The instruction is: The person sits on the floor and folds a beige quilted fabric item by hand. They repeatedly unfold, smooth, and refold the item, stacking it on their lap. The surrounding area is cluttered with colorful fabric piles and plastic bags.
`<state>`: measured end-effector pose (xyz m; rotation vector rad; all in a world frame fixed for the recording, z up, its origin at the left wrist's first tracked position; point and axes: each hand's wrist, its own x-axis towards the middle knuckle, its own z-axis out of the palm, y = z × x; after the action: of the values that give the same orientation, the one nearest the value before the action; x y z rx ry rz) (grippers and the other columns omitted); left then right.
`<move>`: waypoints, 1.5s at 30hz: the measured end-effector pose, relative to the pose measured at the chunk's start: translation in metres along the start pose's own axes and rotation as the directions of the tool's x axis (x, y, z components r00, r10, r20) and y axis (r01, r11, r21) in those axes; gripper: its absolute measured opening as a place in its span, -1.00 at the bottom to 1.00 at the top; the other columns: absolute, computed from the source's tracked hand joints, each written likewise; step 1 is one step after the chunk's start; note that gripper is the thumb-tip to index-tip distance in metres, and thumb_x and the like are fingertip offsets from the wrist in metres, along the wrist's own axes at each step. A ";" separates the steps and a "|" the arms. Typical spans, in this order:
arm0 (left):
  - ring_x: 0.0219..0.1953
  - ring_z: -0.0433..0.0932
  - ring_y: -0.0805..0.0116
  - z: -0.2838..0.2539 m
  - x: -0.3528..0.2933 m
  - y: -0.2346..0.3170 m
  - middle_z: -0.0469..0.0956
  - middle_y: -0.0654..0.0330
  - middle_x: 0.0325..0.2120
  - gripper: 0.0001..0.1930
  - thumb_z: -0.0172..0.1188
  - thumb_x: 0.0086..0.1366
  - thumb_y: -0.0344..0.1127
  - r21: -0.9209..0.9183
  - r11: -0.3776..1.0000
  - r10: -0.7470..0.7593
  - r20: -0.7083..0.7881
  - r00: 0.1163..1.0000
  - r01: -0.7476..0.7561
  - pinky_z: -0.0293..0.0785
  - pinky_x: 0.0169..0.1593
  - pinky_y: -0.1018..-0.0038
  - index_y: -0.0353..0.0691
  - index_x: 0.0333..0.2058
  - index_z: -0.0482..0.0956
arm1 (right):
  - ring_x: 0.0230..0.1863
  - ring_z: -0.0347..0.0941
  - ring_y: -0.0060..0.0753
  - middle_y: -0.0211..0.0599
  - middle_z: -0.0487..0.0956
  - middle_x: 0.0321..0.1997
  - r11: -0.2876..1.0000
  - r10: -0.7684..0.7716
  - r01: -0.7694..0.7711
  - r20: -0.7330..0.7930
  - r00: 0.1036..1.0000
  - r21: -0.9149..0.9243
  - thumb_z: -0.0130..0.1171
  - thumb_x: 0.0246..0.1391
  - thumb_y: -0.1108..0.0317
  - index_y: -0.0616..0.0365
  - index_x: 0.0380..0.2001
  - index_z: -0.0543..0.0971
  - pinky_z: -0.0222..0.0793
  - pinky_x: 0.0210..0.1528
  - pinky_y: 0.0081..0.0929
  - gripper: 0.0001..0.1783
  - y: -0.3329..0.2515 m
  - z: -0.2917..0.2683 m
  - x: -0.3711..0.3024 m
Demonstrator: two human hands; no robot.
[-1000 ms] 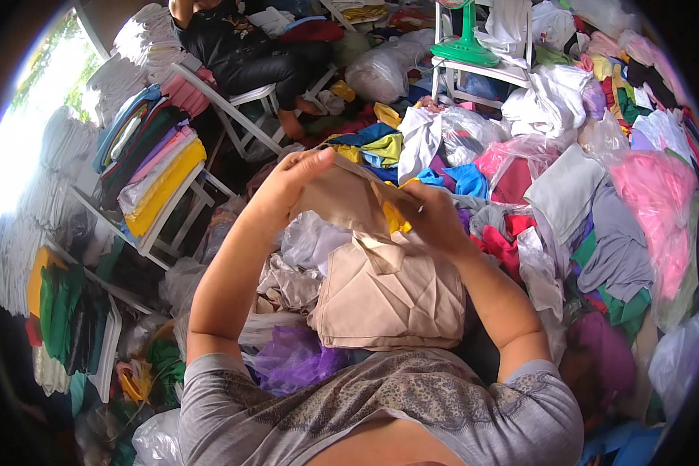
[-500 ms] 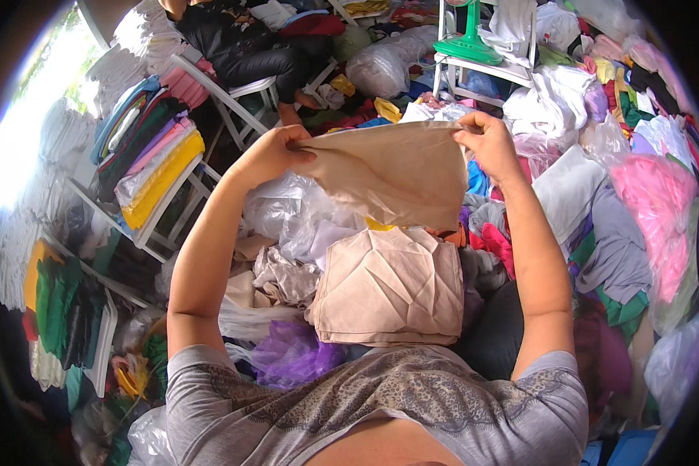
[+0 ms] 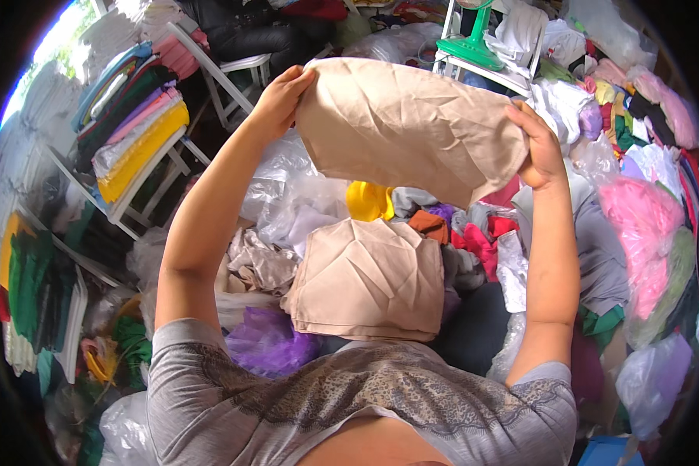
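Observation:
A beige cloth (image 3: pixel 412 124) is stretched in the air between my two raised hands, its lower edge hanging free. My left hand (image 3: pixel 282 99) grips its upper left corner. At the right edge, my right hand (image 3: pixel 537 147) is closed on it, thumb and fingers on the cloth. Below it, on my lap, lies a stack of beige cloths (image 3: pixel 369 279), the top one creased. Crumpled beige fabric (image 3: pixel 264 260) and a purple plastic bag (image 3: pixel 268 342) are left of the stack. A yellow cloth (image 3: pixel 370 200) shows just beyond it.
White chairs carry folded cloth piles (image 3: pixel 136 128) at the left. A green fan (image 3: pixel 471 43) stands on a white chair (image 3: pixel 512 78) at the back. Bagged pink cloth (image 3: pixel 637 225) and heaped fabrics fill the right. Beyond, a person in dark clothes (image 3: pixel 264 39) sits.
Both hands have moved farther apart, spreading the beige cloth; it now hangs higher, with its broad side facing me. The stack stays on my lap. The view has shifted slightly.

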<state>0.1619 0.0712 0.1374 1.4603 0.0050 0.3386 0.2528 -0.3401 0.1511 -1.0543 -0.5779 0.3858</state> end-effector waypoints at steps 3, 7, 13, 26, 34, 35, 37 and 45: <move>-0.32 0.45 0.60 0.028 0.018 -0.008 0.51 0.37 -0.36 -0.76 0.15 0.47 -0.10 -0.001 0.999 0.043 -0.061 0.997 -0.043 0.48 -0.22 0.55 -0.16 -0.18 0.54 | -0.20 0.55 -0.62 -0.49 0.63 -0.20 0.999 -0.008 0.003 -0.103 0.995 -0.047 0.17 0.27 0.37 0.07 -0.20 0.58 0.48 -0.12 -0.57 -0.92 -0.021 0.001 -0.009; -0.35 0.44 0.63 0.055 0.028 -0.017 0.51 0.41 -0.38 -0.76 0.16 0.47 -0.08 0.004 1.000 0.008 -0.042 0.999 -0.008 0.47 -0.25 0.57 -0.12 -0.19 0.54 | -0.14 0.57 -0.58 -0.47 0.63 -0.15 0.996 -0.045 0.037 -0.101 0.994 -0.077 0.14 0.29 0.31 0.10 -0.16 0.58 0.48 -0.04 -0.54 -0.86 -0.044 -0.009 -0.025; -0.35 0.47 0.63 0.050 0.039 -0.029 0.52 0.43 -0.38 -0.78 0.18 0.45 -0.07 0.069 0.997 0.024 0.038 0.999 -0.026 0.47 -0.23 0.56 -0.08 -0.21 0.55 | -0.14 0.56 -0.58 -0.45 0.63 -0.16 0.978 -0.080 0.027 -0.251 0.965 -0.208 0.17 0.28 0.32 0.12 -0.13 0.57 0.46 -0.03 -0.53 -0.84 -0.037 -0.027 -0.022; 0.05 0.54 0.30 -0.063 -0.198 -0.111 0.62 0.17 -0.09 -0.79 0.35 0.01 -0.65 0.486 0.852 0.058 0.281 0.958 -0.194 0.36 0.22 0.36 -0.25 -0.36 0.60 | -0.16 0.44 -0.58 -0.32 0.61 -0.12 0.864 0.072 0.004 0.132 0.989 -0.503 0.39 -0.03 0.61 0.16 -0.34 0.61 0.32 -0.09 -0.56 -0.80 0.119 -0.033 -0.141; 0.13 0.46 0.33 -0.078 -0.313 -0.218 0.48 0.20 -0.01 -0.80 0.26 0.12 -0.65 0.526 0.798 -0.377 0.051 0.925 0.296 0.38 0.18 0.43 -0.21 -0.33 0.68 | -0.10 0.53 -0.42 -0.31 0.65 -0.19 0.620 0.345 -0.170 0.073 0.936 -0.766 0.38 -0.18 0.62 0.23 -0.45 0.63 0.42 -0.04 -0.49 -0.83 0.208 -0.023 -0.205; 0.13 0.46 0.33 -0.079 -0.317 -0.222 0.48 0.20 -0.01 -0.81 0.25 0.13 -0.65 0.484 0.823 -0.360 0.043 0.932 0.296 0.39 0.17 0.44 -0.22 -0.33 0.68 | -0.10 0.53 -0.44 -0.30 0.64 -0.18 0.616 0.333 -0.153 0.080 0.939 -0.773 0.37 -0.19 0.65 0.23 -0.45 0.63 0.42 -0.05 -0.51 -0.82 0.209 -0.025 -0.208; 0.13 0.46 0.34 -0.080 -0.321 -0.225 0.48 0.20 -0.01 -0.82 0.23 0.14 -0.64 0.493 0.834 -0.308 0.043 0.950 0.248 0.40 0.16 0.44 -0.23 -0.32 0.68 | -0.10 0.54 -0.44 -0.30 0.64 -0.19 0.608 0.307 -0.124 0.088 0.948 -0.785 0.34 -0.21 0.68 0.24 -0.45 0.62 0.42 -0.05 -0.54 -0.81 0.209 -0.027 -0.212; 0.10 0.46 0.34 -0.072 -0.302 -0.201 0.50 0.21 -0.03 -0.78 0.20 0.09 -0.67 0.433 0.866 -0.285 0.018 0.958 0.249 0.35 0.17 0.47 -0.23 -0.34 0.68 | -0.15 0.56 -0.33 -0.30 0.66 -0.31 0.571 0.202 -0.084 0.040 0.979 -0.817 0.31 -0.22 0.65 0.22 -0.48 0.64 0.42 -0.09 -0.42 -0.84 0.180 -0.022 -0.204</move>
<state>-0.0960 0.0573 -0.1275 1.8827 0.2288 0.0466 0.1007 -0.3884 -0.0707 -2.0070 -0.8214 0.3284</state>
